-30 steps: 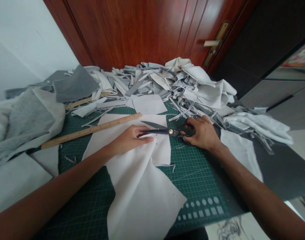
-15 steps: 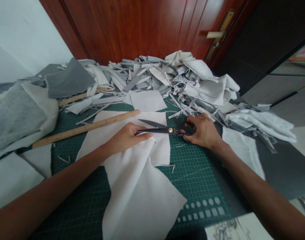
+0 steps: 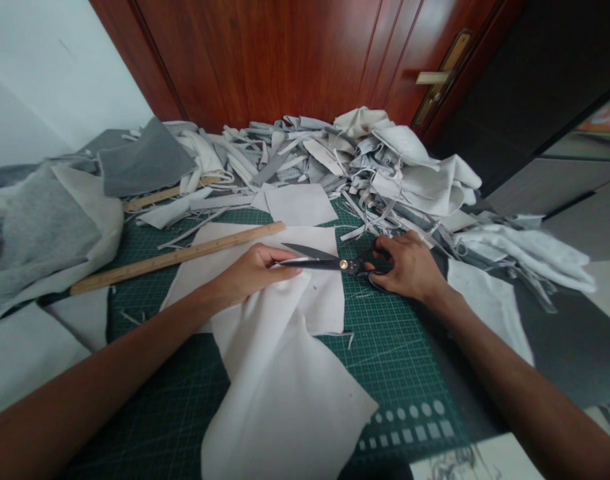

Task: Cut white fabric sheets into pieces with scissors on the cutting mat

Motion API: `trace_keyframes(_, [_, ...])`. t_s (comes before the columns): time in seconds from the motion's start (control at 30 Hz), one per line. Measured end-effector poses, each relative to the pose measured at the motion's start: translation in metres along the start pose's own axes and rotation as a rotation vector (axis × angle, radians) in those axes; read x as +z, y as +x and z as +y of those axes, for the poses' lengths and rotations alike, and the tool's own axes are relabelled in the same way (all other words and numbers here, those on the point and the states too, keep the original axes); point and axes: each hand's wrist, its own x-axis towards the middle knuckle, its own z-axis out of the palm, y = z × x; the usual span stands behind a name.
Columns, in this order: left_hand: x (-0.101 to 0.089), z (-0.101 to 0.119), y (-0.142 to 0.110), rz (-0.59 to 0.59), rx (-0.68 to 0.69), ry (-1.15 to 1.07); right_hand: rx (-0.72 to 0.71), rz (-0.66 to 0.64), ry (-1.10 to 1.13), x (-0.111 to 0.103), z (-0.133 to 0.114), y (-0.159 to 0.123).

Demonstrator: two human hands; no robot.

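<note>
My left hand (image 3: 257, 272) pinches the upper edge of a white fabric piece (image 3: 289, 400), which drapes down toward me over the mat's near edge. In my right hand (image 3: 409, 267) are black-handled scissors (image 3: 345, 265), fingers through the loops. The blades point left and stand slightly apart, the lower one against the pinched fabric edge by my left fingertips. Under them a second white fabric piece (image 3: 329, 307) lies flat on the green cutting mat (image 3: 395, 353). A wooden ruler (image 3: 185, 257) rests across its upper left part.
Fabric strips and offcuts (image 3: 305, 153) pile up along the back, before a brown wooden door (image 3: 265, 60). Crumpled grey-white cloth (image 3: 49, 227) sits at the left, with flat pieces below. More white fabric (image 3: 489, 300) lies right of the mat. A small white piece (image 3: 302, 203) lies behind the ruler.
The view has shifted slightly, moving everything a little right and down in the picture. The scissor blades look slightly closer together. Both hands keep their holds.
</note>
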Motion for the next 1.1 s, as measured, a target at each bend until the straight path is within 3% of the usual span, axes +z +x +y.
trace_keyframes(0.57, [-0.001,-0.002,0.001,-0.063,-0.028,-0.038,-0.01,-0.007,-0.049,0.002,0.0,-0.001])
trace_keyframes(0.77, [-0.003,-0.003,0.001,-0.079,0.015,-0.01,-0.014,0.04,-0.111,0.003,-0.004,-0.002])
trace_keyframes(0.97, [-0.005,-0.008,0.003,-0.115,0.132,0.085,-0.05,-0.013,-0.111,0.001,-0.006,-0.002])
trace_keyframes(1.1, [-0.006,-0.008,0.003,-0.112,0.133,0.101,-0.041,-0.041,-0.091,0.001,-0.008,-0.002])
